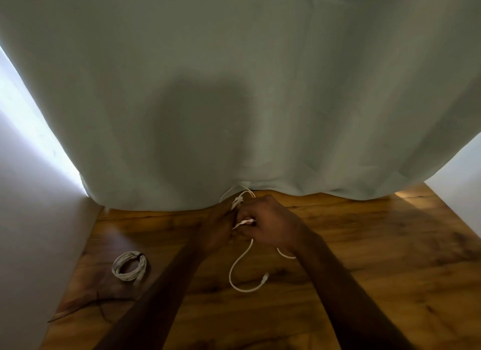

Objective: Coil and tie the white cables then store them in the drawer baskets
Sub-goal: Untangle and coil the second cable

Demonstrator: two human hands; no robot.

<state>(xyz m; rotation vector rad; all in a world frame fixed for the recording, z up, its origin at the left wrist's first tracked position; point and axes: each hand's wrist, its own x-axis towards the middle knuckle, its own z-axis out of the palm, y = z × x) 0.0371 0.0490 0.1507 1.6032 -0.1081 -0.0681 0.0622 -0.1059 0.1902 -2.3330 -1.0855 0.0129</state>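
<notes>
Right hand: my right hand (269,226) is curling its fingers round the loose white cable (238,267), pinching a short white stretch of it against my palm.
Left hand: my left hand (217,228) is pressing up against my right one, knuckle to knuckle, and its fingers are closing on the same cable; how each finger is lying I cannot tell, since the hand is in shadow.
Loose white cable: it is rising out of my hands in a small loop toward the curtain hem, and it is also hanging down toward me from my hands in a long open loop lying on the wooden floor (377,258), ending in a plug just nearer me than my right wrist.
Coiled cable: a finished white bundle (129,265), bound with a dark tie at its top, is lying flat on the floor well to the left of my hands.
Dark strip: a thin dark strand (100,306) is lying on the floor nearer me than the bundle.
Curtain: a pale green curtain (234,89) is hanging just beyond my hands, its hem touching the floor.
Wall: a white wall (31,206) is standing far left of my hands.
</notes>
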